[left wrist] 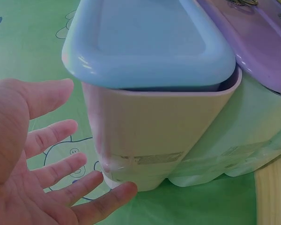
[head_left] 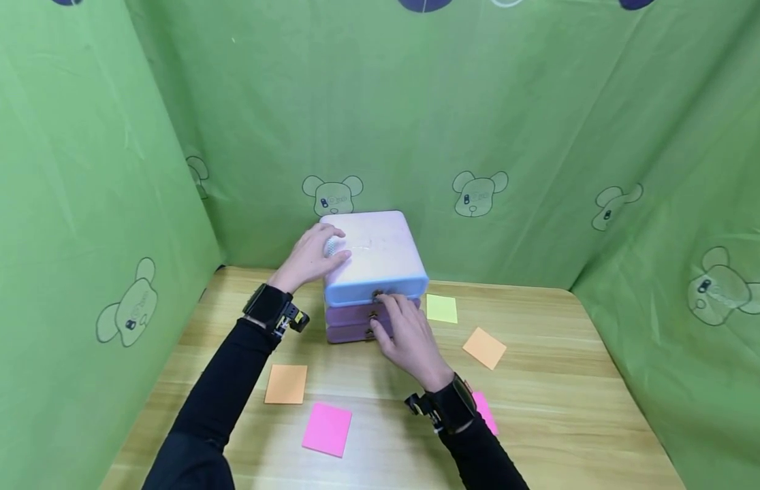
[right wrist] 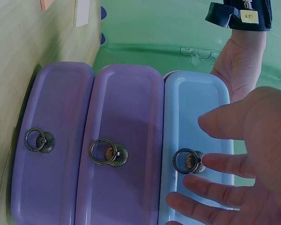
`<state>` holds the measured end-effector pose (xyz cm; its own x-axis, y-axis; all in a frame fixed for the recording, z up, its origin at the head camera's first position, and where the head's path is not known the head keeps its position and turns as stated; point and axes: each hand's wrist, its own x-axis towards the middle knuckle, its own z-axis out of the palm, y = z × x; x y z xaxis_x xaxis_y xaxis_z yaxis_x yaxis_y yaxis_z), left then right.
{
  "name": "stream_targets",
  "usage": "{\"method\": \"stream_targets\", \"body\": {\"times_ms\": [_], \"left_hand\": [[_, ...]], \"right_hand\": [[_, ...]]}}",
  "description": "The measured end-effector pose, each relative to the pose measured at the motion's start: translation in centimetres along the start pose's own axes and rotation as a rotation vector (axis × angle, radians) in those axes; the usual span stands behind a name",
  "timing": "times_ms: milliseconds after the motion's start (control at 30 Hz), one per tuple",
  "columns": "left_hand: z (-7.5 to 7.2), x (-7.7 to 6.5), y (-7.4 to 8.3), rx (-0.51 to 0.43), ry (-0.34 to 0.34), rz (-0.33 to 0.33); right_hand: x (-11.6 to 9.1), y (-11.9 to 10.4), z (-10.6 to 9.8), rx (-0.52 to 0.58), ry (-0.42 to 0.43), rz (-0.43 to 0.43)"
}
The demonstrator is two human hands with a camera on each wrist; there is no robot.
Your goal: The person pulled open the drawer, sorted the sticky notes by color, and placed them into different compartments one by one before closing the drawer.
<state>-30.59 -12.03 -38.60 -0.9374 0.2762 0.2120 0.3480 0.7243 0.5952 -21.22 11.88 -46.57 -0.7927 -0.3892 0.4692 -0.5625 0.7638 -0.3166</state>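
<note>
A small three-drawer box (head_left: 380,238) stands on the table with one blue drawer (head_left: 349,294) above two purple drawers (head_left: 349,315). My left hand (head_left: 309,255) lies over the box's upper left edge, its fingers spread in the left wrist view. There a narrow gap shows between the blue drawer front (left wrist: 150,42) and the pale box body (left wrist: 140,117). My right hand (head_left: 410,337) is in front of the drawers, fingers loosely extended. In the right wrist view its index fingertip is right at the blue drawer's metal ring pull (right wrist: 179,161). Each purple drawer has a similar ring (right wrist: 103,152).
Sticky notes lie around on the wooden table (head_left: 551,381): orange (head_left: 286,384) and pink (head_left: 327,429) at the front left, yellow (head_left: 441,308) and orange (head_left: 485,348) to the right, another pink (head_left: 485,412) by the right wrist. Green cloth (head_left: 404,102) hangs behind and at both sides.
</note>
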Motion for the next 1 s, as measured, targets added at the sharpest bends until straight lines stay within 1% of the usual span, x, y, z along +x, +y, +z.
{"method": "stream_targets", "body": {"times_ms": [133, 200, 400, 500, 600, 767, 867, 1000], "left_hand": [[0.1, 0.2, 0.1, -0.003, 0.003, 0.000], [0.2, 0.3, 0.1, -0.005, 0.003, 0.003], [0.3, 0.1, 0.2, -0.010, -0.026, -0.008], [0.3, 0.1, 0.3, 0.005, -0.047, -0.007], [0.5, 0.1, 0.3, 0.024, -0.069, 0.001], [0.8, 0.2, 0.2, 0.039, -0.097, 0.009], [0.9, 0.3, 0.0, 0.042, -0.103, -0.001], [1.2, 0.3, -0.1, 0.039, -0.115, -0.011]], "right_hand": [[0.0, 0.0, 0.0, 0.000, -0.007, 0.010], [0.0, 0.0, 0.0, 0.002, 0.003, 0.013], [0.3, 0.3, -0.2, 0.014, 0.093, 0.035], [0.4, 0.5, -0.3, 0.008, 0.135, 0.054], [0.6, 0.6, -0.4, -0.002, 0.157, 0.066], [0.9, 0.8, -0.6, -0.025, 0.153, 0.087], [1.0, 0.8, -0.5, -0.038, 0.143, 0.098], [1.2, 0.9, -0.5, -0.044, 0.166, 0.116]]}}
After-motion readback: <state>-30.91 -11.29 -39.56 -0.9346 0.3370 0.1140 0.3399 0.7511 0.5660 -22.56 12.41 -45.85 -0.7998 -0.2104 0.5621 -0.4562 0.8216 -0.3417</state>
